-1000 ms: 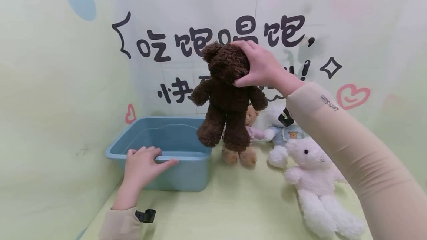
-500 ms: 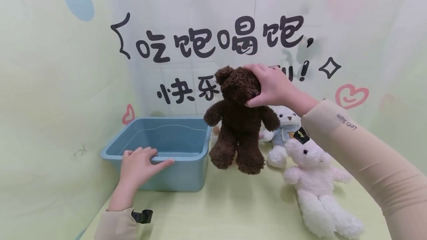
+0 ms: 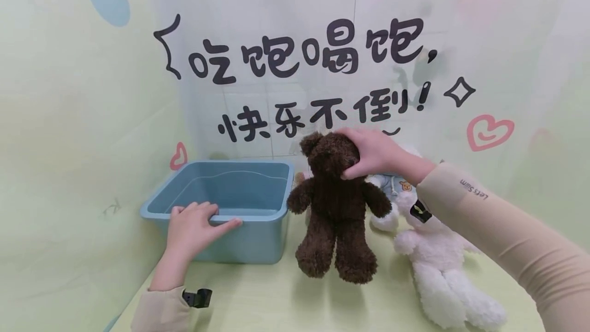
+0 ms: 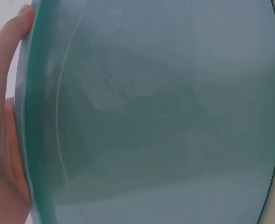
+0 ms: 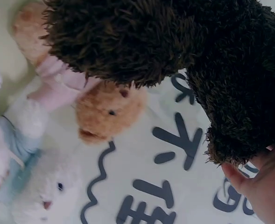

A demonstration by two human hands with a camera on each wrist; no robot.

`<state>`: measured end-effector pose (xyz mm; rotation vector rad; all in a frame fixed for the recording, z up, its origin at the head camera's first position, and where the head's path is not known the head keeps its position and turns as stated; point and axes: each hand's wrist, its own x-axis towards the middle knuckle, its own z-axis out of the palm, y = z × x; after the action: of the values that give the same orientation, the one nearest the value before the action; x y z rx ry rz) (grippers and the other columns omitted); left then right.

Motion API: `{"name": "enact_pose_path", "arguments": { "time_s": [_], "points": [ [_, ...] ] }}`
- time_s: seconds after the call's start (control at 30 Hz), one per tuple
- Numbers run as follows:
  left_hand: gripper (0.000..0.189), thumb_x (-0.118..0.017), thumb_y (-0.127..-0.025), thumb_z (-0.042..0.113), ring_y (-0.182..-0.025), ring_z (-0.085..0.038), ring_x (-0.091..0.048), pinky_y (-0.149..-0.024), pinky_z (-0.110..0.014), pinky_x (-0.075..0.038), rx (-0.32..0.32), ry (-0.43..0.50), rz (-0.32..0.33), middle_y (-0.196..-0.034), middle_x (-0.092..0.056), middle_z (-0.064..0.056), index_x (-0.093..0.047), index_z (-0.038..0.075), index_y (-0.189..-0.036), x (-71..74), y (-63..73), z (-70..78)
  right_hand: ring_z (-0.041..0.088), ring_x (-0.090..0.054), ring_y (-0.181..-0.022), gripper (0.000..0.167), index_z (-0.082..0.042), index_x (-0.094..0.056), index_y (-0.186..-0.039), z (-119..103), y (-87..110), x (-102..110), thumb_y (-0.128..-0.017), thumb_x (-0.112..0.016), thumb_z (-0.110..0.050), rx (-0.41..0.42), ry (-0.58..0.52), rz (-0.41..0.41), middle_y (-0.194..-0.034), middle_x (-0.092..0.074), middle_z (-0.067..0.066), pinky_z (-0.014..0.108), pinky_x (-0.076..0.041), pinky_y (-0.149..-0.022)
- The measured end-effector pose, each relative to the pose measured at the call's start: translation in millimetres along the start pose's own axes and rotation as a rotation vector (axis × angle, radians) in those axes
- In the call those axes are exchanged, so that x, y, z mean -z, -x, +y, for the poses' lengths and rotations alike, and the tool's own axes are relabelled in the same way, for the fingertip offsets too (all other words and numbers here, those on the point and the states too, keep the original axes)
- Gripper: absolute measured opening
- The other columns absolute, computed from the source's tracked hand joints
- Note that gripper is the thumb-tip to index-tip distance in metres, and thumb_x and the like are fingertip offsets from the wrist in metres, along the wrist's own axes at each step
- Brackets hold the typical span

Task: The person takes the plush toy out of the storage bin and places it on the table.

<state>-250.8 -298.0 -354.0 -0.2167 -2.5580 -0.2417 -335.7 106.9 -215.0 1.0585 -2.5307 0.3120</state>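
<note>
A dark brown teddy bear (image 3: 338, 204) hangs upright over the table, its feet close above the surface. My right hand (image 3: 375, 151) grips it by the head from the side, thumb below and fingers over the top. In the right wrist view, the bear's dark fur (image 5: 249, 79) fills the upper right beside the hand. At the left, my left hand (image 3: 193, 229) holds the front rim of a blue plastic tub (image 3: 258, 242), fingers bent over the edge. The left wrist view is mostly the tub's smooth outer wall (image 4: 165, 112), with the thumb along its rim.
A white plush bear (image 3: 438, 265) lies at the right, partly under the right forearm. Behind the brown bear sit a light brown bear in pink (image 5: 111, 114) and a white bear in a blue hoodie (image 5: 48, 191). A printed cloth backdrop (image 3: 258, 9) stands behind the table (image 3: 239, 301).
My right hand has lowered the brown teddy bear from in front of the backdrop lettering, shifting it slightly right. My left hand stays on the tub's rim.
</note>
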Motion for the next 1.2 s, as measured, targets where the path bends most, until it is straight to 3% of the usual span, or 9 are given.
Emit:
{"name": "enact_pose_path", "arguments": {
  "time_s": [0.2,0.33,0.43,0.6,0.93,1.2],
  "points": [
    [0.060,-0.061,-0.073,0.077,-0.064,-0.015,-0.041,-0.072,-0.046,-0.026,0.005,-0.001,-0.011,-0.064,-0.041,0.006,-0.048,0.019,-0.066,1.7,0.6,0.4,0.023,-0.062,-0.089,0.094,-0.018,-0.042,-0.143,4.3,8.7,-26.3,-0.061,-0.080,-0.044,0.005,-0.044,-0.077,-0.111,-0.063,0.006,0.044,-0.048,-0.078],
    [0.059,-0.060,-0.074,0.077,-0.066,-0.015,-0.043,-0.072,-0.046,-0.027,-0.005,0.000,-0.010,-0.065,-0.043,0.007,-0.051,0.019,-0.068,2.0,-1.3,1.8,0.024,-0.061,-0.095,0.095,-0.023,-0.040,-0.144,7.0,14.1,-37.9,-0.061,-0.082,-0.043,-0.010,-0.098,-0.091,-0.118,-0.061,0.006,0.045,-0.048,-0.080],
    [0.058,-0.060,-0.074,0.077,-0.067,-0.015,-0.044,-0.073,-0.046,-0.027,-0.004,0.000,-0.014,-0.067,-0.045,0.008,-0.054,0.019,-0.070,1.0,-1.7,2.0,0.026,-0.061,-0.100,0.097,-0.019,-0.040,-0.145,8.4,17.7,-47.1,-0.062,-0.082,-0.046,-0.022,-0.100,-0.109,-0.124,-0.060,0.008,0.046,-0.048,-0.082],
    [0.059,-0.060,-0.073,0.077,-0.068,-0.015,-0.045,-0.073,-0.047,-0.028,0.005,-0.003,-0.018,-0.068,-0.046,0.008,-0.057,0.018,-0.071,-0.8,-1.1,0.9,0.024,-0.062,-0.091,0.098,-0.015,-0.041,-0.144,10.0,19.6,-61.9,-0.061,-0.080,-0.049,-0.034,-0.068,-0.144,-0.120,-0.062,0.008,0.044,-0.049,-0.076],
    [0.059,-0.061,-0.073,0.076,-0.067,-0.016,-0.046,-0.074,-0.047,-0.029,0.013,-0.008,-0.010,-0.067,-0.046,0.007,-0.056,0.018,-0.071,0.4,-1.3,1.1,0.028,-0.060,-0.104,0.097,-0.015,-0.040,-0.144,16.2,19.9,-86.2,-0.062,-0.081,-0.049,-0.036,-0.107,-0.195,-0.130,-0.057,0.009,0.048,-0.047,-0.084],
    [0.059,-0.060,-0.074,0.077,-0.067,-0.015,-0.044,-0.073,-0.046,-0.028,0.021,-0.012,-0.023,-0.067,-0.044,0.007,-0.053,0.018,-0.070,1.2,-0.9,1.1,0.030,-0.046,-0.127,0.107,-0.017,-0.024,-0.153,23.9,22.8,-100.7,-0.066,-0.084,-0.037,0.037,-0.319,-0.280,-0.150,-0.036,0.015,0.050,-0.040,-0.098]
  ]
}}
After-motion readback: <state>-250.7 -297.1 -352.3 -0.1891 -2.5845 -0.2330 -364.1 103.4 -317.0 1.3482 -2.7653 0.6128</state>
